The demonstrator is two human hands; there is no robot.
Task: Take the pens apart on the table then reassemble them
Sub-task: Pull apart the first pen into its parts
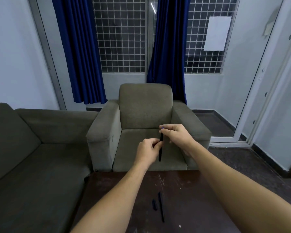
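both hands up in the air above the bench [191,190], in front of the armchair [144,105]. left hand [148,150] grips the black pen [160,155] around mid-barrel, pen near upright. right hand [175,133] pinches its top end, small blue bit showing at the fingertips. on the bench near me: short black piece [154,204] just beside a long thin black piece [161,207], not touching

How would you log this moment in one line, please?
left hand: grips black pen | right hand: pinches its top | table: long part, short part
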